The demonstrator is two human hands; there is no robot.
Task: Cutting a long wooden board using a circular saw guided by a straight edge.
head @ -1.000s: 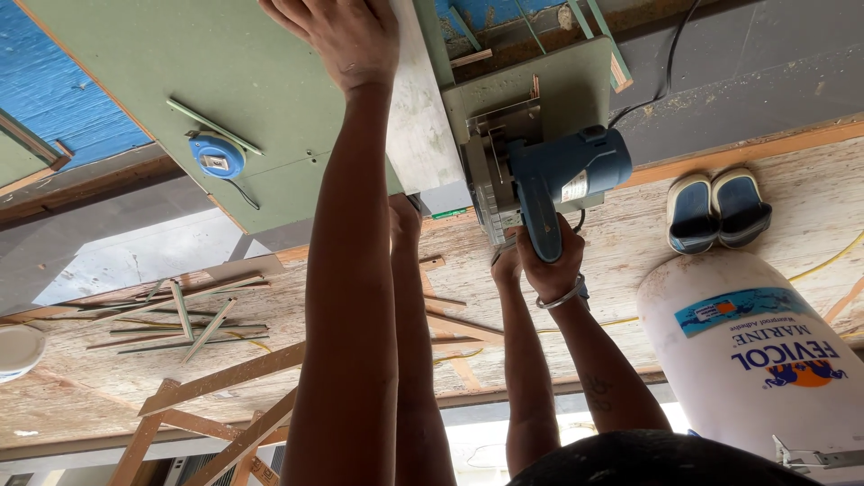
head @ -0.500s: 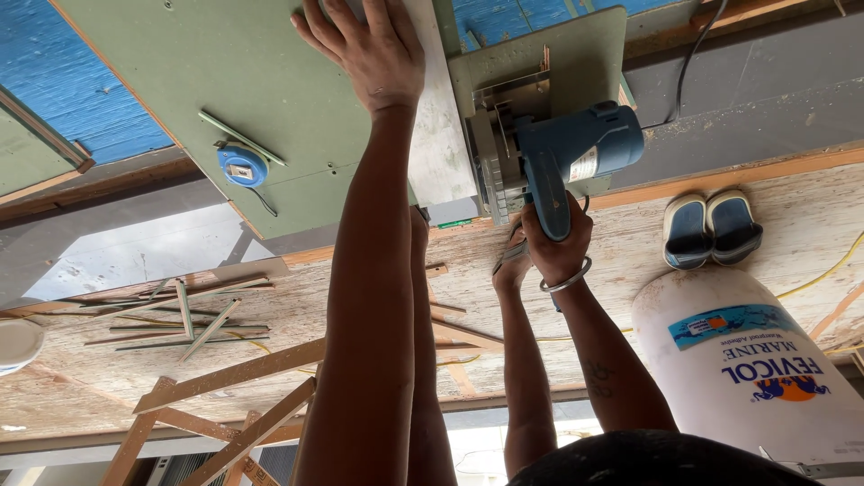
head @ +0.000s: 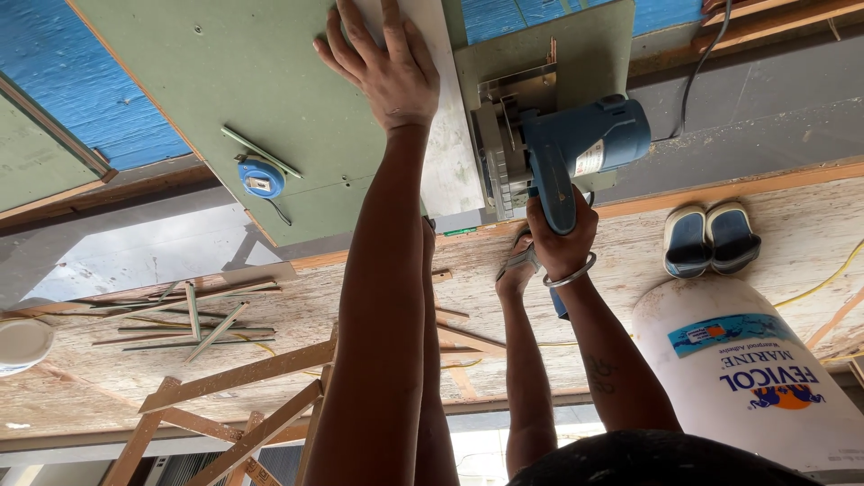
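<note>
My left hand point(head: 387, 76) lies flat, fingers spread, on a pale grey strip of board point(head: 447, 153) that rests against a large green board point(head: 225, 81). My right hand point(head: 562, 238), a metal bangle on its wrist, grips the handle of a blue circular saw point(head: 585, 139). The saw's metal base sits on a smaller green panel point(head: 585, 45) right beside the grey strip. My legs and one foot point(head: 515, 274) show between my arms. The whole view is upside down.
A blue tape measure point(head: 261, 177) and a thin green strip point(head: 261, 151) lie on the green board. A white drum point(head: 747, 369) and a pair of slippers point(head: 711, 238) stand on the right. Loose wood strips point(head: 198, 315), a wooden frame point(head: 243, 396) and a white bowl point(head: 22, 342) are on the left.
The view has shifted, so my left hand and the saw sit lower in the frame and the hand shows fully. Both hands keep their hold.
</note>
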